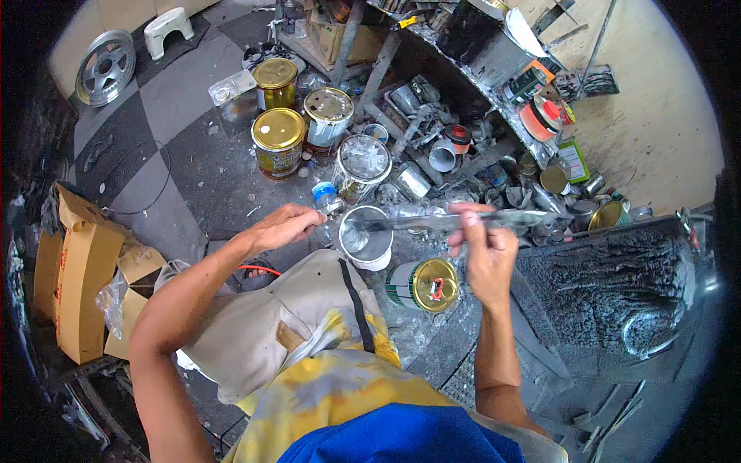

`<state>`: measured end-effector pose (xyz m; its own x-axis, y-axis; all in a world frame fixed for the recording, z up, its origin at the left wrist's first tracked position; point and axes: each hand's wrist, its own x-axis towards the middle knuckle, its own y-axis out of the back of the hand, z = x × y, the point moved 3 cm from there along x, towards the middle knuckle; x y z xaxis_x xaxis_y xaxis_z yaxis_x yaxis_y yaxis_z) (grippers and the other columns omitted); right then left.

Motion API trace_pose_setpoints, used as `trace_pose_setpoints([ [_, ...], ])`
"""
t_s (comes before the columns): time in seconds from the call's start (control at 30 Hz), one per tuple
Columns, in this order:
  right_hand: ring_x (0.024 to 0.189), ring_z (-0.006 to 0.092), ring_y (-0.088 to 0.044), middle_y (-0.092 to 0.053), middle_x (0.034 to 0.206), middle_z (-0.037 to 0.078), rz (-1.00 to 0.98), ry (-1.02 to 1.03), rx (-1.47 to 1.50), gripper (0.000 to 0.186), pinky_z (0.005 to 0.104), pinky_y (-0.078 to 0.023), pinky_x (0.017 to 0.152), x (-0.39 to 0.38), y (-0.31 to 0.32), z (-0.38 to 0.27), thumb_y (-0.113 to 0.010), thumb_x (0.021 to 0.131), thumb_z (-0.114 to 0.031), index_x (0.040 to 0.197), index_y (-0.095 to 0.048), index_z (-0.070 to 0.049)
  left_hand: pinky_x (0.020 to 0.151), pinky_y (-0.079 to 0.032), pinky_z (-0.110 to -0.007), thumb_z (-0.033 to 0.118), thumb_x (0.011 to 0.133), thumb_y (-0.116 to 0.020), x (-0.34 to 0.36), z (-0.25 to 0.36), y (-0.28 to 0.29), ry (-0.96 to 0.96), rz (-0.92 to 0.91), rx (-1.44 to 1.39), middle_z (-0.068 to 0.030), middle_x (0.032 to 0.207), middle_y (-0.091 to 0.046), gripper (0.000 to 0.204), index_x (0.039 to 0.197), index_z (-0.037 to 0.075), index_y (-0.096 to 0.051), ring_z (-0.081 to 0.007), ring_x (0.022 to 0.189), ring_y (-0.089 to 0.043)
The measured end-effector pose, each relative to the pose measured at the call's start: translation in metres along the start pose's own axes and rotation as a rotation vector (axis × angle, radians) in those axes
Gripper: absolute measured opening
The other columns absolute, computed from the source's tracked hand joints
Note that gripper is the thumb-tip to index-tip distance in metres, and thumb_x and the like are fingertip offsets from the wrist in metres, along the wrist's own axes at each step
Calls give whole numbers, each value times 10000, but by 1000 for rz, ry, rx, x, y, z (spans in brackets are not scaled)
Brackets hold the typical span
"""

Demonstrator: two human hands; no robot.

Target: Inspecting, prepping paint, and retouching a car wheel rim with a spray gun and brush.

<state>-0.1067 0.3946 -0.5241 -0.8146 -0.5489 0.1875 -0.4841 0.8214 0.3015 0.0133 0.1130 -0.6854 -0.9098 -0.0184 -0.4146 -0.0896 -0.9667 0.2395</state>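
My right hand [482, 245] grips a long flat paint-smeared stirring stick [432, 222] held level, its tip over an open white cup of silver paint [365, 238]. My left hand [287, 225] reaches toward a small clear bottle with a blue cap [326, 196] just left of the cup; whether the fingers pinch it I cannot tell. A green-banded can with a gold lid [424, 284] lies below the stick, near my right wrist. My knees, in beige cloth, fill the lower middle.
Several gold-lidded paint cans [279, 140] stand on the checkered floor ahead, with an open silver can [363, 160]. A paint-crusted shelf [463, 92] holds tins and cups. A dark carved panel [610, 285] lies right. Cardboard boxes [81, 285] sit left; a wheel rim [104, 65] far left.
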Motion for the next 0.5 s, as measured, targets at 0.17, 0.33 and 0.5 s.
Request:
trace_pose_setpoints([
  [0.17,762,261,-692,-717,894,146,-358,257,-246,223,363,-542,719,1,-40,-7,-664,970,-161,1093,-696,22,611,-357,-308,451,988,-477,1,-17,1,-25,39,-39,7,671,-500,446,761,80,-574,-126,648,-451],
  [0.33,674,193,-669,-668,772,129,-301,64,-137,337,340,-526,637,31,-40,14,-684,970,-205,1184,-633,50,591,-339,-298,424,975,-480,2,-8,-5,-29,13,-73,19,680,-486,407,745,96,-554,-122,646,-437],
  [0.5,773,106,-616,-669,920,61,29,101,-73,526,266,-510,676,38,-40,-6,-752,914,-190,1354,-531,-5,608,-371,-306,418,966,-448,7,-12,2,-28,8,-265,-8,727,-517,391,826,66,-546,-144,677,-485],
])
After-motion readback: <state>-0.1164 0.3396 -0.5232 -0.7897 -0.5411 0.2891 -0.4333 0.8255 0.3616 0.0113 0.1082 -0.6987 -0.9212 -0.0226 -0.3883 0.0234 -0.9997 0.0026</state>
